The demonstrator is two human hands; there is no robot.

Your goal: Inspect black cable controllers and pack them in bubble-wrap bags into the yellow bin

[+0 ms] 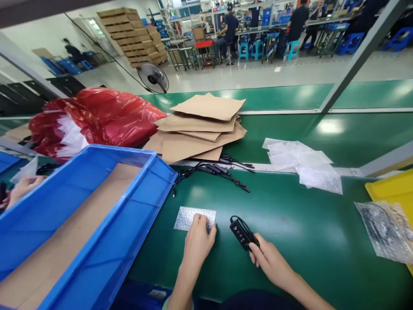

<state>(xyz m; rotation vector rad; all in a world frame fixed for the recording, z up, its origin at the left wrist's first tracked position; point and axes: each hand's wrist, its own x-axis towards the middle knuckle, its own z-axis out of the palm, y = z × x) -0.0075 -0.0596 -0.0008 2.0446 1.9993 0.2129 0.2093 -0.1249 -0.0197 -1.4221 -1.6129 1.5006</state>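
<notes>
A clear bubble wrap bag (184, 218) lies flat on the green tabletop in front of me. My left hand (199, 237) is on its right end, fingers curled down onto the plastic and thumb at the right edge; the fingertips are partly hidden. To the right, my right hand (269, 258) grips a black inline controller (239, 234) with small round buttons on its face. Its black cable is folded along it and gathered in the same grip. The controller is raised, tilted toward the upper left, apart from the bag.
A blue bin (138, 215) lined with cardboard stands left. Behind are black cables (213, 168), brown paper sheets (206, 125) and a red plastic bag (112, 116). More bubble bags (300, 159) lie back right, near a yellow bin (387, 185). Another person's hand (24, 187) shows far left.
</notes>
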